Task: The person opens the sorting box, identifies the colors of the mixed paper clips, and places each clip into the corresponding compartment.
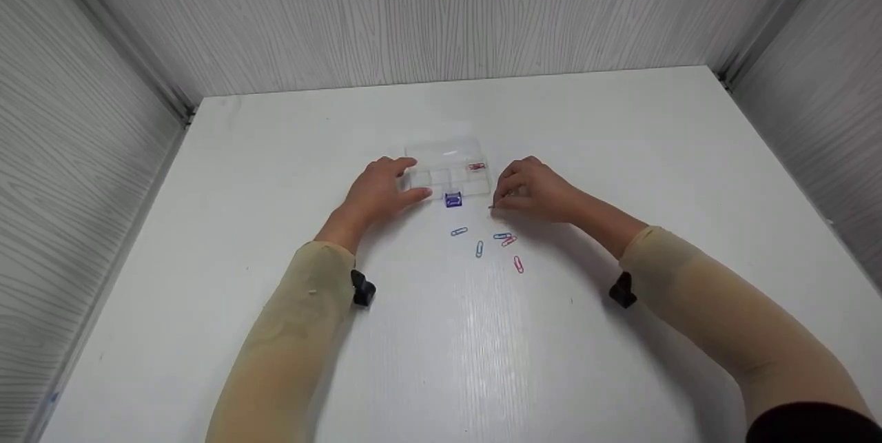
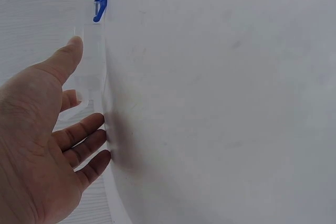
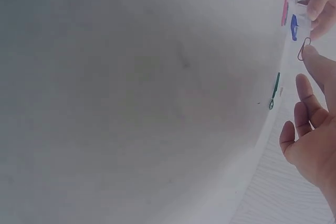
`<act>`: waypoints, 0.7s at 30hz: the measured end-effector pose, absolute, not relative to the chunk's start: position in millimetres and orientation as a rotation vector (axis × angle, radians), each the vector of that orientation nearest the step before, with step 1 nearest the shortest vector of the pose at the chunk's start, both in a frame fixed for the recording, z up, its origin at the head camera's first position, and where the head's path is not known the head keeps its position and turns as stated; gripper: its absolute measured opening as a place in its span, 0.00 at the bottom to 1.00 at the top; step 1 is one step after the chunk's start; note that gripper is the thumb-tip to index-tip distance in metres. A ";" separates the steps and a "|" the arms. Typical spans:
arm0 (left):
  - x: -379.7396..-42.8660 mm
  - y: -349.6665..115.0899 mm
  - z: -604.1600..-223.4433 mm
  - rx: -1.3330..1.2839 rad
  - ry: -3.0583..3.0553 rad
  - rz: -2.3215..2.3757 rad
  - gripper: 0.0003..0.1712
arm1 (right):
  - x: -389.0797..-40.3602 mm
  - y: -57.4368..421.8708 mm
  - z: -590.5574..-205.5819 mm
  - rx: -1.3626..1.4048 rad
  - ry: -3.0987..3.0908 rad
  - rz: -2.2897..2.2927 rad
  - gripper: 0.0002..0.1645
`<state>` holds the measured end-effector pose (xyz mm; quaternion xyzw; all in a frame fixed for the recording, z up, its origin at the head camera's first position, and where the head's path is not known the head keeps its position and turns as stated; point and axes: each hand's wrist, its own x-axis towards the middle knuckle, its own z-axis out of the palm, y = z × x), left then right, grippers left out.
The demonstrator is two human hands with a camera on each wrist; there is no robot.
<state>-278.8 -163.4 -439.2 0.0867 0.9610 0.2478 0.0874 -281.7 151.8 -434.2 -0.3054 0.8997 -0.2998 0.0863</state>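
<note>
A clear plastic compartment box (image 1: 439, 176) with a blue latch (image 1: 453, 199) stands with its lid (image 1: 444, 149) raised. My left hand (image 1: 377, 188) holds its left end, thumb along the front and forefinger toward the back. Red paper clips (image 1: 476, 167) lie in a right-hand compartment. Just right of the box, my right hand (image 1: 541, 189) pinches a reddish paper clip (image 3: 300, 55) by thumb and fingertip; the clip sticks out past the thumb in the right wrist view. A green paper clip (image 3: 275, 90) lies on the table near that hand's other fingers.
On the white table (image 1: 413, 360), in front of the box, lie loose blue paper clips (image 1: 459, 231) and red ones (image 1: 518, 264). One blue and one red clip overlap. Wood-grain panels (image 1: 441, 16) rise behind and on both sides of the table.
</note>
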 end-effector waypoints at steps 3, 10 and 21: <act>-278.4 -163.1 -438.0 0.252 2.855 0.732 0.44 | -285.1 150.6 -429.2 -0.873 2.687 -0.920 0.04; -277.7 -162.8 -436.9 0.250 2.857 0.727 0.44 | -297.6 145.1 -414.9 -0.793 2.703 -1.047 0.06; -277.5 -161.6 -438.8 0.219 2.862 0.724 0.44 | -317.1 131.5 -412.8 -0.600 2.753 -1.189 0.09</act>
